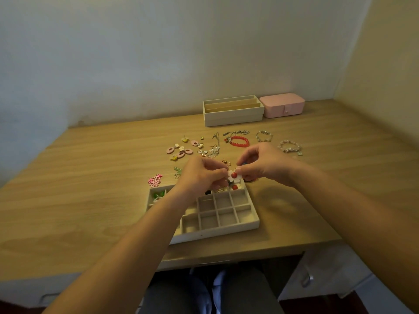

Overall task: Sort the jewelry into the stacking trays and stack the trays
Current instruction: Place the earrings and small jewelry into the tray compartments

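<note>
- Flower earring, white with a red centre, was above the far edge of the gridded tray, near me.
- My left hand and right hand each pinched it, fingers curled.
- A red bracelet lay farther off on the tabletop.

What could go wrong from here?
The earring, pinched by both the left hand and the right hand over the far corner of the tray, might slip into a wrong compartment. The left forearm hangs over the tray, which sits near the table edge, so a nudge could shift it.
</note>
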{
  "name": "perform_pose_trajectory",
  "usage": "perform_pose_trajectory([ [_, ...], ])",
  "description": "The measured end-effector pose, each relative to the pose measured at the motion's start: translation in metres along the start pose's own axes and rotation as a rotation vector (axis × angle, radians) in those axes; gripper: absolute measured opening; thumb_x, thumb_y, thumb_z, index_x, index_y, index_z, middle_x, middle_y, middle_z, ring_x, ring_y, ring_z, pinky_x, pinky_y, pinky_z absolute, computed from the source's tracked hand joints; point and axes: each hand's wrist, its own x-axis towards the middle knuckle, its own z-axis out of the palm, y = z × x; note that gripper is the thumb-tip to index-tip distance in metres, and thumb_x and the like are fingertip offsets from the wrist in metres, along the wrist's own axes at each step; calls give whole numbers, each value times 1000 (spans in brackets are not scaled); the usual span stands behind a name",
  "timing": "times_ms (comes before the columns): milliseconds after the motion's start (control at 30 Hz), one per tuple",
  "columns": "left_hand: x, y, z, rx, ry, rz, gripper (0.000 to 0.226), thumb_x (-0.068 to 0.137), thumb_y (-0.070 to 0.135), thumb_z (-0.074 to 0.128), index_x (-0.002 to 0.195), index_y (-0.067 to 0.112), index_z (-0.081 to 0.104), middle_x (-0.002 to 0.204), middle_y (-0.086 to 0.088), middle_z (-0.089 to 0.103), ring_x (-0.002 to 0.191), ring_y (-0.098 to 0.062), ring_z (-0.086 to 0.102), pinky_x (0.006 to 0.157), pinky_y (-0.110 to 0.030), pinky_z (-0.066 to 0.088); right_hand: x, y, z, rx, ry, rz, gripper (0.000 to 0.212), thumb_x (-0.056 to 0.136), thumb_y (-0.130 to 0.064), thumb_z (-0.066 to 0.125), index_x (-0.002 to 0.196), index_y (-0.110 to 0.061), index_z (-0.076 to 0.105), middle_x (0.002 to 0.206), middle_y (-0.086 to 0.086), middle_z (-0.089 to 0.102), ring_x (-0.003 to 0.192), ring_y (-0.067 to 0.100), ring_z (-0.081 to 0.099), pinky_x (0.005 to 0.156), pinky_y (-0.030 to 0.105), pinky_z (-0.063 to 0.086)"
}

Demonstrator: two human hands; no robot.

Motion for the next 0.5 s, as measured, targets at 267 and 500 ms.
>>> perform_pose_trajectory([
  [267,10,-5,13,801,101,173,6,90,37,70,94,37,74,93,14,69,87,-12,63,75,-36,58,5,-2,-6,-90,48,9,15,80,-4,84,89,-7,72,82,6,74,73,15,72,56,19,53],
  [500,12,3,27,996,187,182,9,85,36,70,90,31,76,91,6,69,86,-23,64,73,-37,57,7,-3,-7,-73,56,8,15,77,-4,85,85,-8,73,80,6,73,73,15,70,57,21,55],
])
